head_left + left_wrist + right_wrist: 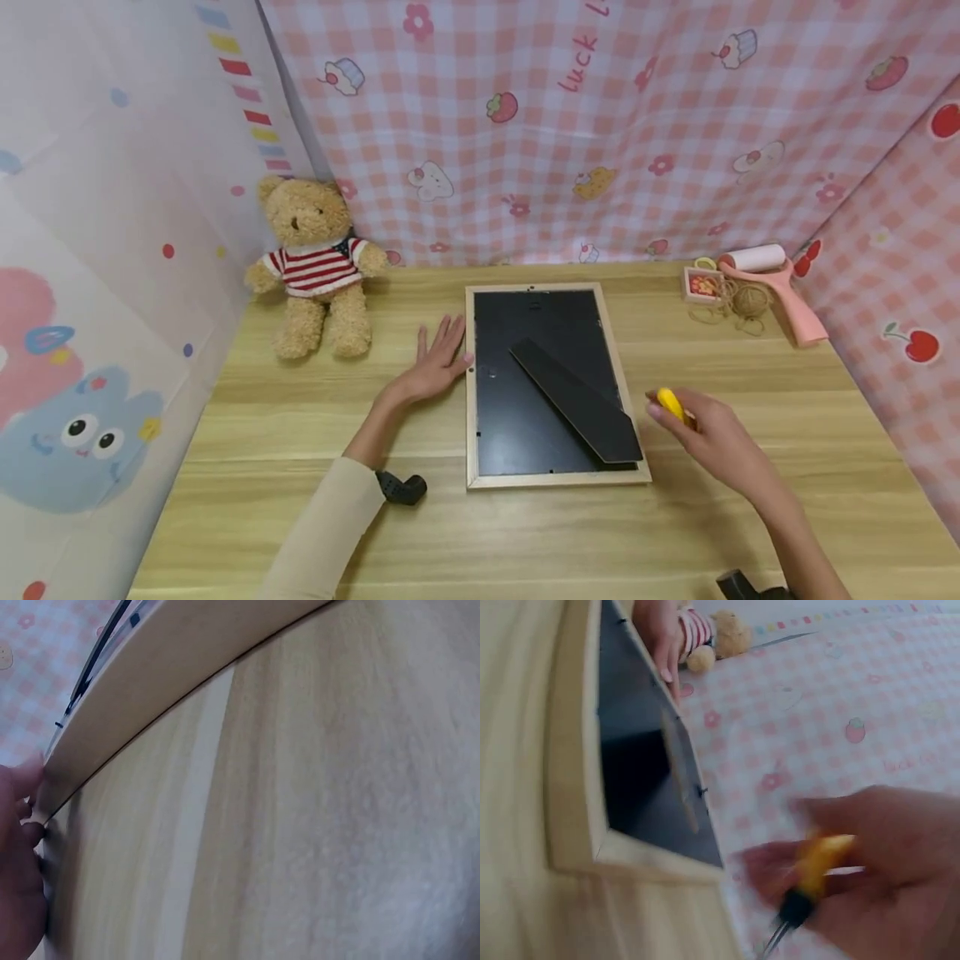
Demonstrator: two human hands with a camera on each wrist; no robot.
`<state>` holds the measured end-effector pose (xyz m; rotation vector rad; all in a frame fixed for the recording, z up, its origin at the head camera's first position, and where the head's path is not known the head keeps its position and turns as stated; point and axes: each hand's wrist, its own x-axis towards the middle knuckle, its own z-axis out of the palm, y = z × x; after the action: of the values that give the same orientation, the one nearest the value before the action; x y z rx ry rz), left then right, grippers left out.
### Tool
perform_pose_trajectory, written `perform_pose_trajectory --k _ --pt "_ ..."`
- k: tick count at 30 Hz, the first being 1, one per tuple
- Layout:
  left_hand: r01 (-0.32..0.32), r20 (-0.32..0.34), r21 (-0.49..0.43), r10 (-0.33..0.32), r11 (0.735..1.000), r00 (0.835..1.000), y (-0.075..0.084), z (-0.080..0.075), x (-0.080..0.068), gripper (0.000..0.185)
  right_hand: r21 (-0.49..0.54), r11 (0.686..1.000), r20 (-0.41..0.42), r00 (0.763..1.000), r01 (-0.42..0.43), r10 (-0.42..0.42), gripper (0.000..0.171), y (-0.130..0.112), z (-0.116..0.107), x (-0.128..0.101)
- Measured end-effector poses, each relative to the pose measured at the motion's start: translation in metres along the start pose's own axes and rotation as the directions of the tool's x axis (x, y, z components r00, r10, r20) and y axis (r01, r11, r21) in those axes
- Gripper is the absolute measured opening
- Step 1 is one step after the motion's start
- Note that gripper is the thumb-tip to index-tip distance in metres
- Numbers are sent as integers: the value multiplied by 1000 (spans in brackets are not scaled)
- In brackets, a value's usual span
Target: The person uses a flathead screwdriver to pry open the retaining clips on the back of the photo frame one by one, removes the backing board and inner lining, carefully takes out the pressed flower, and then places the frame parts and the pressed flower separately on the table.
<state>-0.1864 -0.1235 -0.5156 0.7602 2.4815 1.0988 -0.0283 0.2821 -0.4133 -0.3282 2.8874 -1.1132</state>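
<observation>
A wooden picture frame (558, 481) lies face down, showing its black backing (517, 417). Its black easel leg (577, 400) slants across the backing toward the lower right corner. Beside the left edge rests my left hand (437, 367), fingers extended and thumb touching the wood. In the left wrist view, fingers (19, 885) meet the frame's side (112, 705). To the right of the frame, apart from it, my right hand (708, 433) grips a yellow-handled screwdriver (670, 403). The right wrist view shows its black collar and thin metal shaft, blurred; the tip is out of sight.
A teddy bear (311, 250) in a striped shirt sits at the back left. At the back right lie a pink lint roller (798, 308), a ball of twine (750, 300) and a small box (702, 285). Patterned cloth walls (487, 183) border the wooden table (585, 542).
</observation>
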Motion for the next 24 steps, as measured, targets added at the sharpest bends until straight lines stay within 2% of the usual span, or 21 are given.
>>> perform_pose_trajectory --k 3,5,7,10,14,17,24 --pt "-6 0 -67 6 998 1000 -2 -2 -2 93 102 991 -187 981 81 -61 26 -13 -1 12" --pt "-11 4 -92 12 996 1000 0 -4 -3 100 166 978 -233 969 123 -82 29 -22 0 21" --pt "-15 12 -91 17 996 1000 0 -4 -2 102 217 964 -234 967 155 -103 30 -32 2 31" --pt "-20 20 -80 22 997 1000 4 -5 -1 99 260 947 -186 972 188 -142 29 -45 5 49" --pt "-12 4 -79 12 997 1000 -3 -2 1 97 350 921 -95 985 169 -145 30 -55 11 82" --pt "-14 -7 -85 13 996 1000 -6 -2 0 98 455 883 -37 993 116 -111 34 -56 18 109" --pt "-11 7 -81 11 997 1000 8 -8 -5 96 613 790 80 993 23 -91 32 -44 42 158"
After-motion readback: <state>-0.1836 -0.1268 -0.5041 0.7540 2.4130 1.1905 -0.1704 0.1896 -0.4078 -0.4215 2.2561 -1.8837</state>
